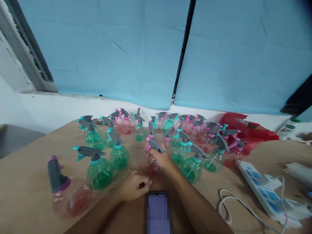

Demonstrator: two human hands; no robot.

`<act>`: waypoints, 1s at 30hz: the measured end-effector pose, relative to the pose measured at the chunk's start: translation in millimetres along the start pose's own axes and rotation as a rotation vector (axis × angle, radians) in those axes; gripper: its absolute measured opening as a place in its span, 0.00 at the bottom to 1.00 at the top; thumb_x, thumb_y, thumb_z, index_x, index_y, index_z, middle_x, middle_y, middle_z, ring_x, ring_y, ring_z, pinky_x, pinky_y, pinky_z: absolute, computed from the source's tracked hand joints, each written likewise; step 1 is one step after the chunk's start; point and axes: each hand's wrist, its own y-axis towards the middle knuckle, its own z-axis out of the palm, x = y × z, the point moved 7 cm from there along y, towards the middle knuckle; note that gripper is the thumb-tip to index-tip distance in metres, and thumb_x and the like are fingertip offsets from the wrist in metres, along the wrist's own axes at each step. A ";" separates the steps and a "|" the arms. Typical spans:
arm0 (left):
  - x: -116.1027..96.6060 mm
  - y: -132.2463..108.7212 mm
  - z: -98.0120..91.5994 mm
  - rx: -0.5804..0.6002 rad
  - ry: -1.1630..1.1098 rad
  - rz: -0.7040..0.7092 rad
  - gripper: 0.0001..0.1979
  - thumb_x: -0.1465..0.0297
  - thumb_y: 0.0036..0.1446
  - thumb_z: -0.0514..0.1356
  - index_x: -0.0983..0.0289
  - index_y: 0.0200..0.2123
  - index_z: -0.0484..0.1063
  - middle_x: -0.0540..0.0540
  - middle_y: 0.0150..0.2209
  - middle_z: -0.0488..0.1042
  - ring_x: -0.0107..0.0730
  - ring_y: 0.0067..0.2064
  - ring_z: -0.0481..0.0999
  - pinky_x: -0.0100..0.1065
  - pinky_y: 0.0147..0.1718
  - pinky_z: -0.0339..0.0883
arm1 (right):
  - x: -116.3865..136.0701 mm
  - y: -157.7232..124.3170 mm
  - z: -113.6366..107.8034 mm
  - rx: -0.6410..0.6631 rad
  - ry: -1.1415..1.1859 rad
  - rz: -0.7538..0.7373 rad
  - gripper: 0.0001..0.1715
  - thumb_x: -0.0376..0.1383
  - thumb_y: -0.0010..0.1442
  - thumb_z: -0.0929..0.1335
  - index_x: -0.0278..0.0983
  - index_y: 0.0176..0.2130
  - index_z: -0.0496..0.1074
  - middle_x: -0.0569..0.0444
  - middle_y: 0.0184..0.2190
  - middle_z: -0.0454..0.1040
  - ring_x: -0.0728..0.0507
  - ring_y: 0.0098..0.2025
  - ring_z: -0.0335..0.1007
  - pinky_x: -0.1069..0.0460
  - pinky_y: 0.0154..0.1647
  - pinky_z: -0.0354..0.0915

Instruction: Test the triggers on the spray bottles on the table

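Note:
My right hand is wrapped round the neck of a pink spray bottle with a grey trigger head, standing in the middle of the wooden table. My left hand rests curled on the table just left of that bottle's base, and I cannot see anything in it. Several green and pink spray bottles stand around, the nearest a green one to the left and another green one to the right. A phone lies between my forearms.
A pink bottle stands at the near left. A white power strip with a cable lies at the right. A red plastic bag and a white bottle sit at the back right, below blue sheets.

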 end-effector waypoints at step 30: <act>-6.2 2.5 -2.5 -0.008 -0.011 0.020 0.21 0.69 0.68 0.53 0.63 0.22 0.55 0.44 0.20 0.53 0.23 0.23 0.56 0.31 0.26 0.47 | -2.2 2.4 -7.7 0.055 0.081 -0.005 0.11 0.33 0.46 0.65 0.40 0.30 0.77 0.57 0.28 0.79 0.46 0.27 0.72 0.52 0.32 0.70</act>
